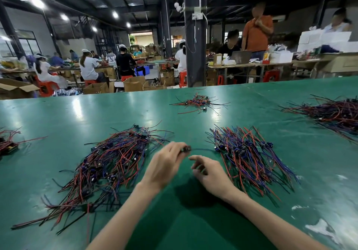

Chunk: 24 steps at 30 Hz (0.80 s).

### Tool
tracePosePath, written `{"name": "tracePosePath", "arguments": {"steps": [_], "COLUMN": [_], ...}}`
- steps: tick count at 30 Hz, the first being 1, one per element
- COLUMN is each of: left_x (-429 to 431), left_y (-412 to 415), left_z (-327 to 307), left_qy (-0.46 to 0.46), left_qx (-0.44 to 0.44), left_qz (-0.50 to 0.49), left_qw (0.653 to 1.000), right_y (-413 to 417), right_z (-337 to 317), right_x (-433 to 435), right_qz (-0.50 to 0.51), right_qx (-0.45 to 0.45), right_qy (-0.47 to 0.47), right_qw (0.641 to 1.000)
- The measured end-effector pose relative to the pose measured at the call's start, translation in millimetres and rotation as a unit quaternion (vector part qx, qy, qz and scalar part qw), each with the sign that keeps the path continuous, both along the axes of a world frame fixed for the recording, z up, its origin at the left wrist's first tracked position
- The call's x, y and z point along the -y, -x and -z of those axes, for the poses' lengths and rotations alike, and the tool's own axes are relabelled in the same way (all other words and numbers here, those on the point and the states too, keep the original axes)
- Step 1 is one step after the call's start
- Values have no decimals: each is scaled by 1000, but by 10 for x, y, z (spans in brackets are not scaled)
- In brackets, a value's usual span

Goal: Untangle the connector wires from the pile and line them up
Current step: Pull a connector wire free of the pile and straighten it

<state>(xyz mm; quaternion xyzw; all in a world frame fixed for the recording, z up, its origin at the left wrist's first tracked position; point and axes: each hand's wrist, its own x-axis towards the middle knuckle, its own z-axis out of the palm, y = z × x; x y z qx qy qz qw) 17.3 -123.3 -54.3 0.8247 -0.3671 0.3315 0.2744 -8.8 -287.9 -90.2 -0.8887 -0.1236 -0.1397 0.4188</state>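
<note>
A tangled pile of red, blue and black connector wires (108, 160) lies on the green table (67, 114) to the left of my hands. A more ordered pile of wires (249, 156) fans out on the right. My left hand (164, 166) pinches the dark connector end of one wire (187, 149). That wire (203, 149) stretches right toward the right pile. My right hand (208, 174) hovers just below the wire, fingers loosely curled, holding nothing that I can see.
A small wire pile (199, 102) lies farther back in the middle. A large one (333, 112) spreads at the far right, and another (8, 143) sits at the left edge. Beyond the table's far edge are workers, boxes and red stools.
</note>
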Motion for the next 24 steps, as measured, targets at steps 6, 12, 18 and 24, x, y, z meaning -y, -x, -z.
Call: {"name": "tracePosePath", "arguments": {"steps": [6,12,18,24], "left_x": [134,94,11,-259], "left_y": [111,126,126,4], "left_z": [227,243,192,135], "left_qy": [-65,-40,20,4], "left_qx": [-30,-24,-95,-161], "left_qz": [16,-4,0,-190], "left_qw": [997,999,995,968], "right_y": [73,118,93,83], "right_z": [-203,-289,-297,-350], "right_x": [-26,-3,34,142], "right_qz": [-63,-140,-104,-101], "right_qx": [-191,-246,-222,-178], "right_qy": [-413,-595,-602,-555], "right_qw": [888,752,760,806]}}
